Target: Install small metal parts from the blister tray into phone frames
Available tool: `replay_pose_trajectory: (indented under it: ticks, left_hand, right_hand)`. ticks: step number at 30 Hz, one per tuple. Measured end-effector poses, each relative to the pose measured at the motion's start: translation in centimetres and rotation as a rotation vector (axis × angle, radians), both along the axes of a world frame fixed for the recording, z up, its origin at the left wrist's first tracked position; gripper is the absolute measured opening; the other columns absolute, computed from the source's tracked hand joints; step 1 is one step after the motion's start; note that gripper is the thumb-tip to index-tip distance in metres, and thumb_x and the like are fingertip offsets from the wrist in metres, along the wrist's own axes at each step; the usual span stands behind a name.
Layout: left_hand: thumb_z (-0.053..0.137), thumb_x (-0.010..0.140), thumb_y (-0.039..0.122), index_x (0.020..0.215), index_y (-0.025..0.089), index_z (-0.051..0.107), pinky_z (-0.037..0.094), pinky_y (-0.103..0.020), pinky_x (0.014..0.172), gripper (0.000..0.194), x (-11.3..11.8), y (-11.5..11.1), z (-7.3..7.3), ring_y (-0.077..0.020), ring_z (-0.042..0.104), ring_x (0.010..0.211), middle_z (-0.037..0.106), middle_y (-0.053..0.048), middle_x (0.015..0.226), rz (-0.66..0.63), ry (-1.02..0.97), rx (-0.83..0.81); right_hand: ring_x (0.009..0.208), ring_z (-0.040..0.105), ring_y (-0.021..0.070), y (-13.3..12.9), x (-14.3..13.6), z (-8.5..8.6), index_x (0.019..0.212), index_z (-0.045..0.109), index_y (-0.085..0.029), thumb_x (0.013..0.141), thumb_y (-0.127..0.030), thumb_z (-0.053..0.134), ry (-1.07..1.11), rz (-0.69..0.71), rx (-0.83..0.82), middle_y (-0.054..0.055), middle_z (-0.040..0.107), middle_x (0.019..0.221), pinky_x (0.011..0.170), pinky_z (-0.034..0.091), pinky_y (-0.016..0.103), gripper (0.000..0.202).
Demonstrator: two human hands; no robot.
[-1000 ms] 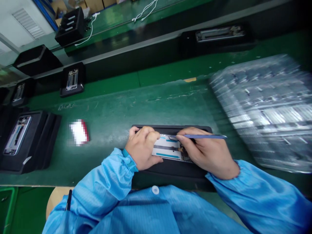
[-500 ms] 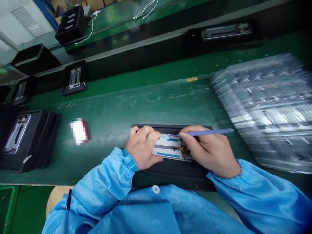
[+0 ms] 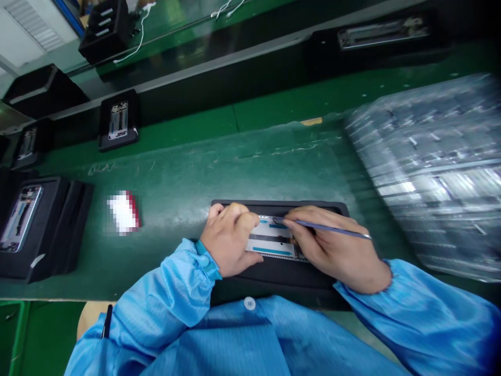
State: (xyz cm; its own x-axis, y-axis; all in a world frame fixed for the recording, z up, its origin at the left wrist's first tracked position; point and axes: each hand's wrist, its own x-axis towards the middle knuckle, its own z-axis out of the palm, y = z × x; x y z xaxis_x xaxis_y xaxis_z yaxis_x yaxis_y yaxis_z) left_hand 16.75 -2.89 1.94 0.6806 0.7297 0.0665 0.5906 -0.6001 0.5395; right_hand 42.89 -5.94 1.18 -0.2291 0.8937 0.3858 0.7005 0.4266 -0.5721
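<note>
A phone frame (image 3: 270, 237) with white panels and blue strips lies in a black holder tray (image 3: 282, 271) at the near edge of the green bench. My left hand (image 3: 229, 237) presses down on the frame's left end, fingers curled over it. My right hand (image 3: 336, 253) grips thin blue tweezers (image 3: 332, 228), whose tips touch the upper middle of the frame. Both arms wear light blue sleeves.
A stack of clear plastic trays (image 3: 434, 167) fills the right side. Black holders with phone frames stand at the left (image 3: 23, 224) and on the far belt (image 3: 117, 120). A small white and red item (image 3: 123, 211) lies left of my hands.
The tweezers' rear end has dropped lower and the right hand has shifted slightly toward me. The left hand stays on the frame. The view has tilted a little.
</note>
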Motion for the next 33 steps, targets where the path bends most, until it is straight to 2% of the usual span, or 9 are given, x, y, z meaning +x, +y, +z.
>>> replay_pose_trajectory:
  ticks: [6,11,17,23,30,33]
  left_hand:
    - [0.106,0.076,0.04,0.134,0.024,0.058,0.045,-0.056,0.108,0.077,0.06,0.01,0.04,-0.0377,0.07,0.126,0.071,-0.013,0.132,-0.008,-0.005,0.011]
    - [0.106,0.076,0.04,0.132,0.025,0.059,0.045,-0.057,0.108,0.075,0.15,0.06,0.15,-0.038,0.07,0.127,0.071,-0.013,0.132,0.002,0.004,0.001]
    - [0.108,0.075,0.041,0.13,0.024,0.059,0.047,-0.056,0.107,0.076,0.15,0.13,0.21,-0.0376,0.071,0.124,0.071,-0.013,0.13,-0.011,0.01,0.018]
    - [0.109,0.074,0.041,0.129,0.024,0.058,0.048,-0.056,0.107,0.076,0.09,0.14,0.03,-0.0379,0.071,0.125,0.071,-0.012,0.128,-0.008,-0.02,0.04]
    - [0.109,0.074,0.039,0.127,0.025,0.057,0.05,-0.058,0.108,0.076,0.01,0.16,-0.16,-0.0381,0.071,0.124,0.071,-0.011,0.127,-0.013,-0.031,0.027]
    - [0.109,0.074,0.039,0.126,0.026,0.056,0.052,-0.059,0.107,0.075,0.07,0.11,-0.25,-0.0378,0.071,0.121,0.07,-0.011,0.126,-0.02,-0.031,0.033]
  right_hand:
    - [0.084,0.081,0.0237,-0.24,0.32,0.2,0.103,0.073,-0.029,0.112,-0.028,0.065,0.062,-0.038,-0.014,0.004,0.083,0.094,0.079,0.065,0.038,0.012]
    - [0.083,0.081,0.024,-0.29,0.32,0.0,0.103,0.074,-0.028,0.112,-0.028,0.065,0.015,-0.018,-0.008,0.004,0.083,0.093,0.079,0.066,0.039,0.012]
    - [0.085,0.082,0.0238,-0.28,-0.1,-0.38,0.103,0.074,-0.028,0.111,-0.024,0.066,-0.014,-0.001,0.1,0.004,0.085,0.096,0.083,0.066,0.037,0.011]
    - [0.082,0.08,0.0218,-0.24,0.32,0.07,0.103,0.073,-0.026,0.112,-0.027,0.065,-0.002,-0.036,0.019,0.004,0.083,0.093,0.079,0.065,0.035,0.012]
    - [0.081,0.08,0.0202,-0.14,0.15,-0.08,0.105,0.073,-0.025,0.112,-0.022,0.065,-0.048,0.014,0.087,0.003,0.083,0.094,0.077,0.064,0.034,0.011]
    - [0.084,0.082,0.0208,-0.24,-0.12,-0.4,0.108,0.073,-0.026,0.11,-0.019,0.068,-0.043,0.023,0.173,0.003,0.084,0.096,0.08,0.064,0.034,0.009]
